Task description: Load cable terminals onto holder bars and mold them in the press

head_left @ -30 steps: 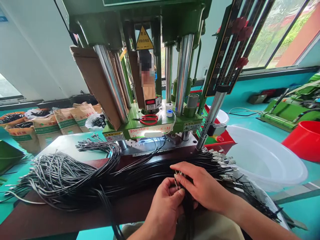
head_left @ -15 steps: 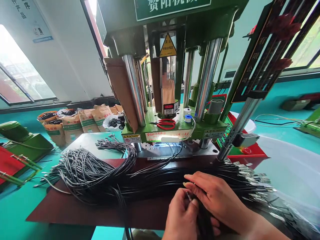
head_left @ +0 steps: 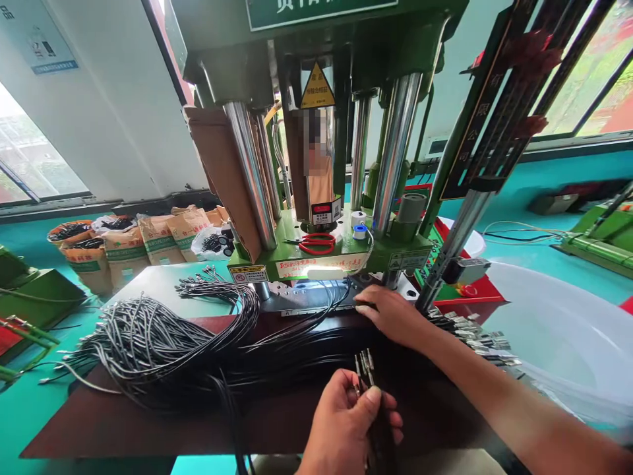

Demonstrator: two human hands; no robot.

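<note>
1. Left hand [head_left: 346,422], just in front of the press [head_left: 395,152], is closed tight on a small wire bunch [head_left: 366,373], terminals up. Probably keeps the ends level.
2. Right hand [head_left: 390,313] is flat and holds nothing, fingertips at the press's mould plate [head_left: 306,297].
3. Wire pile [head_left: 158,343] lies on the bench [head_left: 148,422], front-left of the press, in easy reach.

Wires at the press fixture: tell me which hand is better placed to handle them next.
Probably the right hand: it rests at the fixture beside those wires. The left hand is shut on a cable bundle.
</note>
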